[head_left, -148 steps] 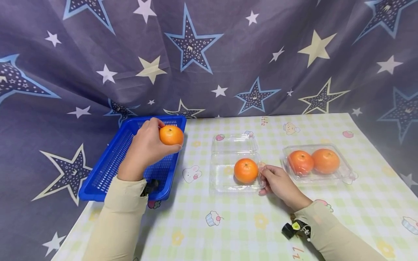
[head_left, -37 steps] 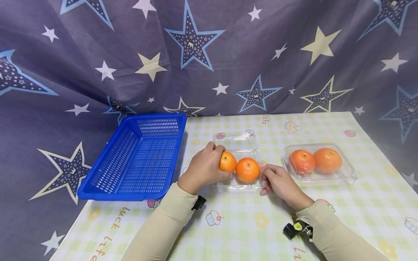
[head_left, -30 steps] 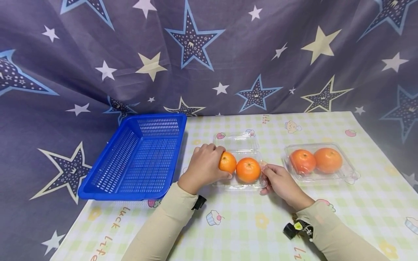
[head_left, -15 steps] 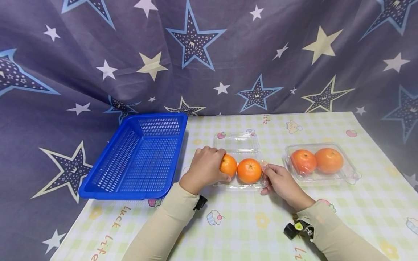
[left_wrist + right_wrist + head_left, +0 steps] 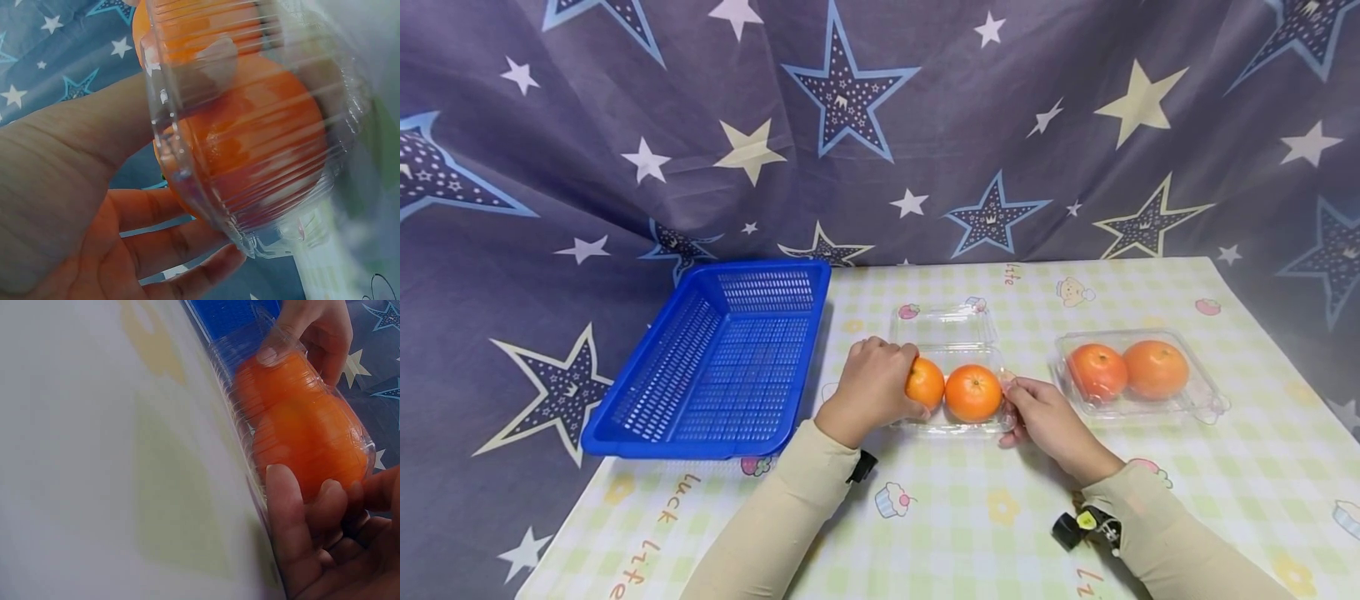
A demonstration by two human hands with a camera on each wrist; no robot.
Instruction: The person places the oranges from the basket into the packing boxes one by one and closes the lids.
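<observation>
My left hand (image 5: 874, 385) grips an orange (image 5: 924, 383) in the left half of a clear plastic clamshell box (image 5: 917, 430). Its thumb lies on the fruit inside the box wall in the left wrist view, and the palm covers the fruit's left side. Beside it in the same box sits a second orange (image 5: 973, 393), close against the first. At the box's right edge, my right hand (image 5: 1047, 421) pinches the rim between thumb and fingers. Behind the fruit, the box's lid (image 5: 943, 325) lies folded back on the table.
A blue plastic basket (image 5: 730, 383) with slotted walls stands at the left edge, nothing in it. To the right is a closed clear box (image 5: 1138, 408) holding two oranges (image 5: 1156, 369). A checked cloth covers the table (image 5: 955, 542); a star-patterned curtain (image 5: 880, 200) hangs behind.
Since the earliest frame, my left hand has carried the orange from over the blue basket rightward into the open box. During the last second both hands stay almost still.
</observation>
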